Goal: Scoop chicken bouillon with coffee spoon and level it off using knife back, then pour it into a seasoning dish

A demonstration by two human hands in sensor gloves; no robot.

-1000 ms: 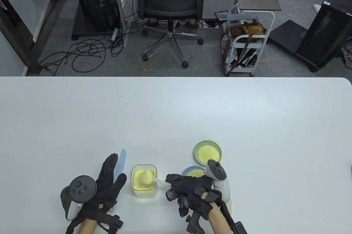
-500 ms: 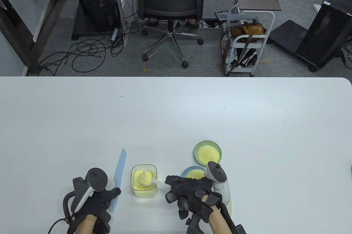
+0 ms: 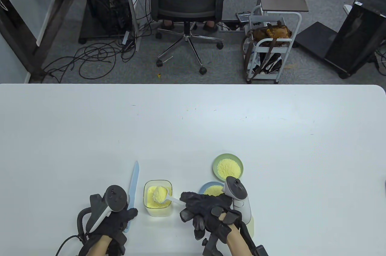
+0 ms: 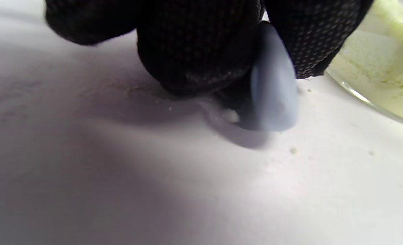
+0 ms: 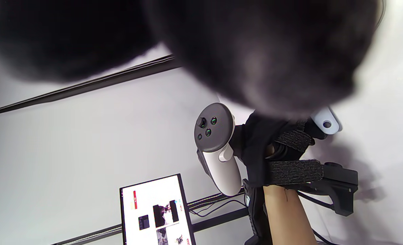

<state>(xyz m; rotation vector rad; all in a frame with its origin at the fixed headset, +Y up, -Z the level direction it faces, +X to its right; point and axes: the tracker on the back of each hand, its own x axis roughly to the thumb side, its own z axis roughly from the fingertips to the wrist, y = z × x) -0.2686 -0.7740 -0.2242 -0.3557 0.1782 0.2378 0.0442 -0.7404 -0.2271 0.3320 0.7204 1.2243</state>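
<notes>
A light blue knife point(image 3: 133, 182) lies left of the glass container point(image 3: 157, 209) of yellow chicken bouillon. My left hand point(image 3: 126, 216) grips its handle, and the blade points away, turned onto its edge. In the left wrist view the handle end point(image 4: 273, 88) pokes out under my curled fingers point(image 4: 201, 51), just above the table. My right hand point(image 3: 190, 206) pinches the white coffee spoon point(image 3: 169, 198), whose bowl holds a heaped mound of bouillon point(image 3: 159, 193) over the container. A green dish point(image 3: 227, 167) with powder sits behind; a blue dish point(image 3: 211, 189) is partly hidden by my right hand.
Loose grains of powder point(image 4: 291, 149) dot the white table point(image 3: 193, 123) near the container point(image 4: 378, 71). The right wrist view shows my left hand with its tracker point(image 5: 215, 136) and a monitor point(image 5: 153, 211). An office chair point(image 3: 187, 0) and a cart point(image 3: 271, 42) stand beyond the far edge.
My left hand went from lying flat over the knife to curling round its handle, and the blade has turned onto its edge. The right hand keeps the heaped spoon over the container.
</notes>
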